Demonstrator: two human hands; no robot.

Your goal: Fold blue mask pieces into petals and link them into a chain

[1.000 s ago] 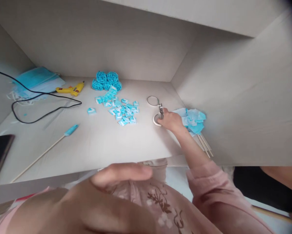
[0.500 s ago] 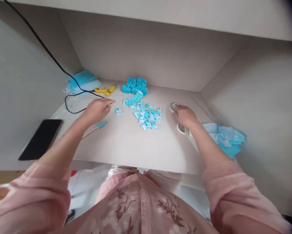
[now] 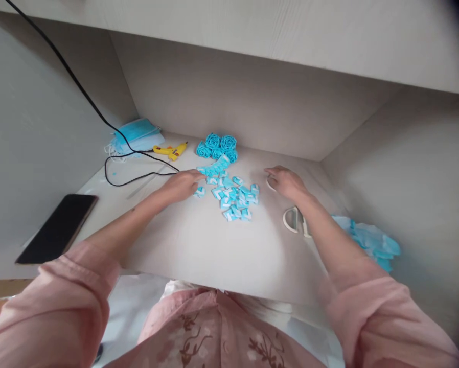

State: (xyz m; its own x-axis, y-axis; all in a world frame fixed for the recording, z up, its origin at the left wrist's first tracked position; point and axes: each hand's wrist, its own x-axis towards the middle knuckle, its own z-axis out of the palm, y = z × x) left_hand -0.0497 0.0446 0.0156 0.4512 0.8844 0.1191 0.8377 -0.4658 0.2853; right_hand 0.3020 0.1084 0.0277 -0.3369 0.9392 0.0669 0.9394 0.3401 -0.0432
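Note:
My left hand (image 3: 183, 185) is low over the table, index finger stretched toward the strip of folded blue pieces (image 3: 216, 166). Just by its thumb lies one small folded blue-and-white piece (image 3: 199, 192); whether they touch is unclear. My right hand (image 3: 287, 182) reaches past the right side of the loose folded pieces (image 3: 235, 197), index finger extended. Beneath that hand a white ring (image 3: 270, 184) shows only in part. Closer to me, beside my right forearm, rests a white D-shaped loop (image 3: 290, 221) with a narrow white part next to it.
Several rolled blue roses (image 3: 217, 147) are bunched at the back. A yellow glue gun (image 3: 171, 151), black cable (image 3: 110, 125) and stacked blue face masks (image 3: 137, 134) lie back left. A phone (image 3: 56, 227) is front left, crumpled blue material (image 3: 371, 240) right. Walls and an overhead panel enclose the table.
My left hand has moved right, toward the folded pieces, and its arm now hides the blue-tipped stick. My right index finger has lifted off the white ring. The camera view has tilted slightly.

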